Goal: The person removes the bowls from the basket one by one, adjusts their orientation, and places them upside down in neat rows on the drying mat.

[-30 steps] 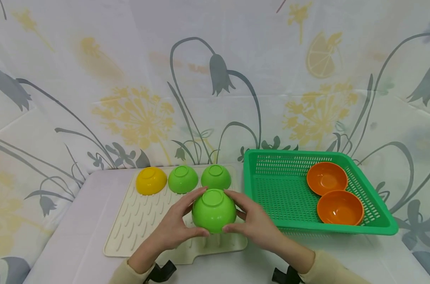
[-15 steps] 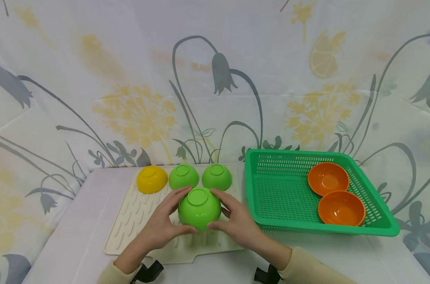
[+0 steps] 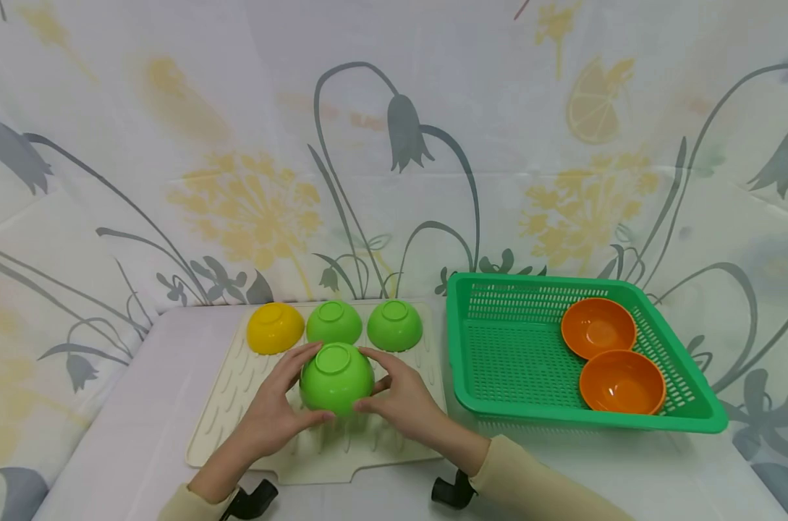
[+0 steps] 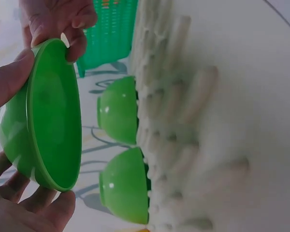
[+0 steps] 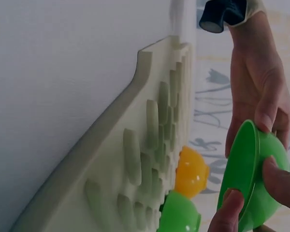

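left hand [image 3: 270, 420], right hand [image 3: 409, 401] | grip: both pinching one upside-down green bowl [image 3: 337, 385] | held above cream mat [image 3: 312, 469]

Fingers [image 4: 60, 210] hold a green bowl [image 4: 53, 121] above two others [image 4: 124, 186] upturned on a pegged mat [image 4: 246, 106].

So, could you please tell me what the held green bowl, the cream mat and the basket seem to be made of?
Held green bowl: probably glossy plastic, given its bright highlights; melamine is possible. Cream mat: matte silicone or plastic, I can't tell which; it looks dull, with raised ridges. Basket: likely smooth plastic, with regular moulded holes.
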Demonstrator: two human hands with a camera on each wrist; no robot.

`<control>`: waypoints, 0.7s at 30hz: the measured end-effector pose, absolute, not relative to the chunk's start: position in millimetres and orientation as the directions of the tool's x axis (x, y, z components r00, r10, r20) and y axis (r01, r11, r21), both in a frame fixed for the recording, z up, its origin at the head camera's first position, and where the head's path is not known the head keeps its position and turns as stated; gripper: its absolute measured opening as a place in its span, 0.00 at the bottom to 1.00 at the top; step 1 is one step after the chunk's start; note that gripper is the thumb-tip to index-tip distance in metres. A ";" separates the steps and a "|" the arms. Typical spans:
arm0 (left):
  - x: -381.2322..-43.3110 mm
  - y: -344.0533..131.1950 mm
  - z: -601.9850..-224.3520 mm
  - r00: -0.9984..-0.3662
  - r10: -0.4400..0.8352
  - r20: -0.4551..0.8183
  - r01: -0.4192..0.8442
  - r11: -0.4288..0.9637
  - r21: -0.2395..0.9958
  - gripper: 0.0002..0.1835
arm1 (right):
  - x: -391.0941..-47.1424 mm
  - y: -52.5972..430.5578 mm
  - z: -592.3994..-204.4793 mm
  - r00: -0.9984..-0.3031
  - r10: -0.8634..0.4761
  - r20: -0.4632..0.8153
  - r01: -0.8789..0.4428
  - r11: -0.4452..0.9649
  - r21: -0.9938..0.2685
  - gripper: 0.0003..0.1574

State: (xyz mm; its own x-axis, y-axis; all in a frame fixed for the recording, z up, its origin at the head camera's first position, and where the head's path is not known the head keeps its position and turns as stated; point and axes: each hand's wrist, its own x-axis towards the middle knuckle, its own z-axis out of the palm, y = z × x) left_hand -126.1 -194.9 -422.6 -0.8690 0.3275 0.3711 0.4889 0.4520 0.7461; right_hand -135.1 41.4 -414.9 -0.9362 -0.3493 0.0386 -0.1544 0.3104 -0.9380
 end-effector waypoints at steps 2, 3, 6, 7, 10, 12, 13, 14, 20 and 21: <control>-128.5 -198.3 -424.8 -0.876 0.305 0.372 0.479 0.480 0.735 0.52 | -138.9 34.8 -417.7 -0.944 -0.328 0.033 -0.141 0.313 -0.939 0.48; -129.5 -199.9 -426.0 -0.882 0.292 0.369 0.469 0.495 0.731 0.52 | -140.6 31.5 -419.4 -0.948 -0.318 0.030 -0.133 0.309 -0.942 0.47; -131.7 -203.9 -429.2 -0.900 0.253 0.355 0.436 0.541 0.719 0.52 | -144.2 22.0 -423.7 -0.957 -0.287 0.027 -0.115 0.292 -0.950 0.44; -132.2 -204.8 -430.0 -0.905 0.243 0.349 0.425 0.554 0.716 0.52 | -145.0 19.2 -425.0 -0.960 -0.278 0.028 -0.111 0.287 -0.952 0.43; -133.2 -207.3 -432.1 -0.920 0.215 0.328 0.390 0.593 0.705 0.52 | -146.1 11.5 -427.5 -0.963 -0.267 0.024 -0.097 0.265 -0.959 0.41; -134.0 -209.4 -433.3 -0.928 0.201 0.315 0.369 0.614 0.697 0.53 | -146.3 7.3 -429.3 -0.960 -0.279 0.024 -0.097 0.249 -0.964 0.40; -134.5 -211.1 -434.2 -0.931 0.194 0.308 0.360 0.623 0.694 0.53 | -146.4 5.4 -430.0 -0.957 -0.291 0.022 -0.095 0.240 -0.966 0.40; -134.9 -213.0 -435.0 -0.935 0.187 0.302 0.350 0.631 0.692 0.53 | -146.4 3.7 -430.5 -0.952 -0.305 0.019 -0.093 0.230 -0.969 0.39; -136.7 -229.3 -437.0 -0.956 0.159 0.245 0.287 0.672 0.683 0.52 | -149.4 -5.6 -437.5 -0.900 -0.436 0.023 -0.159 0.279 -0.947 0.39; -136.6 -232.4 -436.6 -0.959 0.159 0.235 0.279 0.675 0.683 0.52 | -149.5 -7.1 -438.3 -0.889 -0.458 0.022 -0.173 0.289 -0.942 0.39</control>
